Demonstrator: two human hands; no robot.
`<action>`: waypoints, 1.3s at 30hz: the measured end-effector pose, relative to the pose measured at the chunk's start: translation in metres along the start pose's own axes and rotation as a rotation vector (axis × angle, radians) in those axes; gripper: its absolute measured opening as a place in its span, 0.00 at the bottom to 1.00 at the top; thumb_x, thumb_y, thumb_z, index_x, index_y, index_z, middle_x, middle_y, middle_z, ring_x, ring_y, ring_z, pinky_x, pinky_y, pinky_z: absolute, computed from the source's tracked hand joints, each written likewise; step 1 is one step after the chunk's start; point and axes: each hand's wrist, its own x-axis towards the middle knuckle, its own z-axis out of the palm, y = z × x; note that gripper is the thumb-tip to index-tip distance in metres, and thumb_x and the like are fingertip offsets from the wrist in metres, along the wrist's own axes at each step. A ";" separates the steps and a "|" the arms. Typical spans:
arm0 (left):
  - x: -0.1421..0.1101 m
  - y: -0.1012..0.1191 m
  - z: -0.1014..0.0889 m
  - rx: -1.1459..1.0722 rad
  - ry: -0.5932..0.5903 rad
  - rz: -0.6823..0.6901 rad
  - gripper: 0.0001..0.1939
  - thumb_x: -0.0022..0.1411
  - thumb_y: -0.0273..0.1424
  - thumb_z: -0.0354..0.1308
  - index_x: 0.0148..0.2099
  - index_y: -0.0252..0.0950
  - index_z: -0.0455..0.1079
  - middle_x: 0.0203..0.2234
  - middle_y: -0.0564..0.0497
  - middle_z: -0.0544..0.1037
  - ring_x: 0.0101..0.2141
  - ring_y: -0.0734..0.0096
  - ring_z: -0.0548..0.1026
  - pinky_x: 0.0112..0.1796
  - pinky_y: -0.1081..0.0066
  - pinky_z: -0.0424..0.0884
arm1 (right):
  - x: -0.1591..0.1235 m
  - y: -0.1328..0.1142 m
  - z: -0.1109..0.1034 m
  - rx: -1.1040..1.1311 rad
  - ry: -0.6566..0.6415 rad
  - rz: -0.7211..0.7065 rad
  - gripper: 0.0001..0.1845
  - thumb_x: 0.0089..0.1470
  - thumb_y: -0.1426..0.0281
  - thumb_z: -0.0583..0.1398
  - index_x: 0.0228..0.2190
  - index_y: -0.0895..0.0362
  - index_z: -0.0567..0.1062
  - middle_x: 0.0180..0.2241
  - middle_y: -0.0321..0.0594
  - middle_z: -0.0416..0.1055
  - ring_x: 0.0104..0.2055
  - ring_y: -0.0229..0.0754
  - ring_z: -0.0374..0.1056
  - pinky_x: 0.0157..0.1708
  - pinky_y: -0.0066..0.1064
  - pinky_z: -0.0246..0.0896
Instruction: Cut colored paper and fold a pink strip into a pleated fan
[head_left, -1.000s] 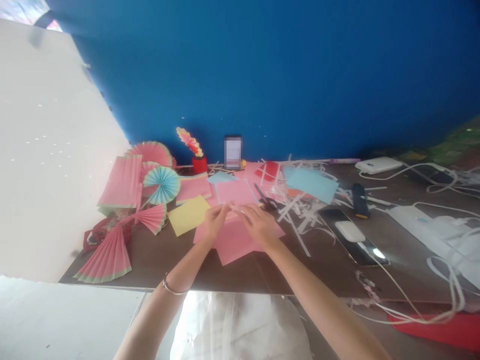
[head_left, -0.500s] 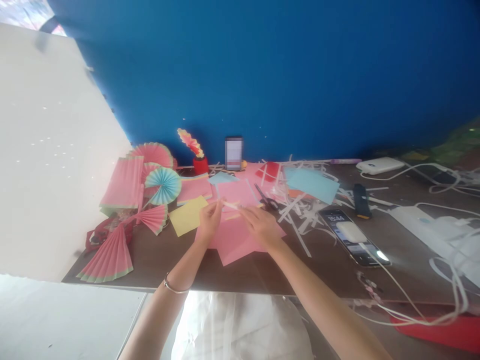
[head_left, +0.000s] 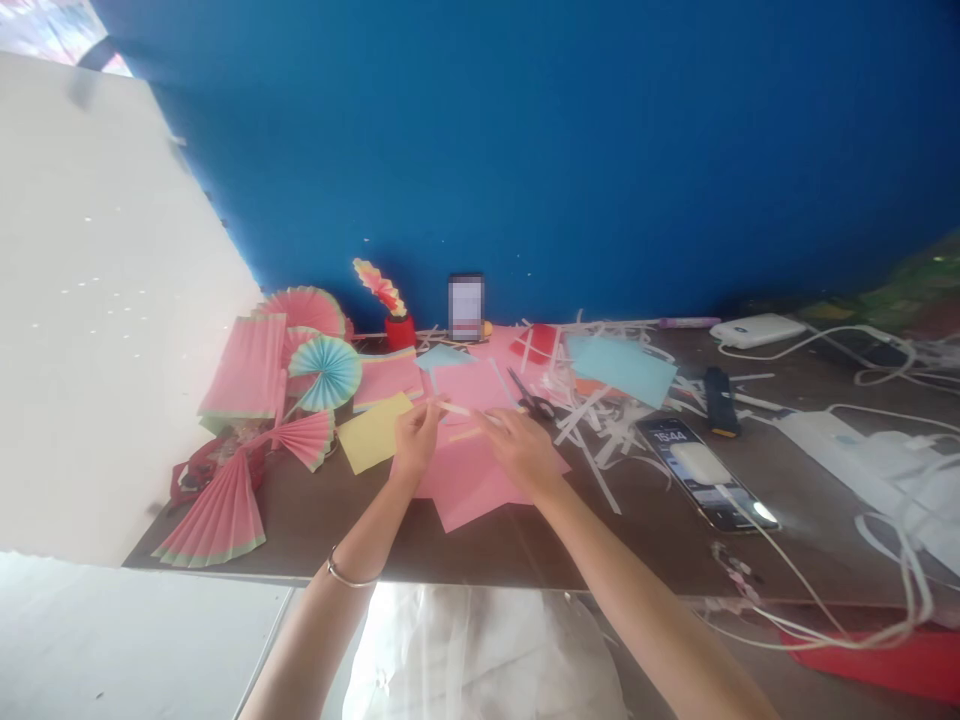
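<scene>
Between my two hands runs a thin pale strip (head_left: 454, 408), likely paper, held just above pink paper sheets (head_left: 469, 490). My left hand (head_left: 417, 436) pinches its left end, fingers closed. The right end sits in the closed fingers of my right hand (head_left: 517, 450). A yellow sheet (head_left: 371, 432) lies left of my left hand. Dark scissors (head_left: 534, 400) rest on the table just beyond my right hand, partly among paper scraps. A second, yellowish strip (head_left: 466, 434) shows on the pink paper between the hands.
Folded pink paper fans (head_left: 217, 510) and a blue pleated rosette (head_left: 327, 372) are at the left. White paper strips (head_left: 611, 435) and a light blue sheet (head_left: 622, 368) lie right. Further right are a phone (head_left: 709, 475), white cables and a power strip (head_left: 832, 450). A blue wall stands behind.
The hands stay nearly in place with the strip still between them. My right fingers have shifted slightly, and the whole view has moved very little.
</scene>
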 end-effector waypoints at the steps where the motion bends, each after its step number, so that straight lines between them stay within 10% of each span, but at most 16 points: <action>1: 0.000 0.001 0.000 -0.021 -0.005 -0.020 0.17 0.55 0.42 0.54 0.31 0.34 0.75 0.37 0.44 0.78 0.40 0.58 0.76 0.43 0.59 0.71 | 0.000 0.000 0.000 0.002 -0.012 0.002 0.23 0.53 0.82 0.51 0.48 0.53 0.69 0.37 0.41 0.72 0.38 0.40 0.66 0.36 0.30 0.61; 39: 0.003 -0.004 0.002 -0.348 -0.006 -0.184 0.18 0.51 0.43 0.58 0.32 0.30 0.73 0.32 0.42 0.78 0.37 0.59 0.77 0.45 0.56 0.70 | -0.003 0.002 0.011 -0.002 -0.080 0.006 0.25 0.52 0.82 0.51 0.50 0.53 0.67 0.35 0.41 0.71 0.36 0.40 0.65 0.33 0.31 0.58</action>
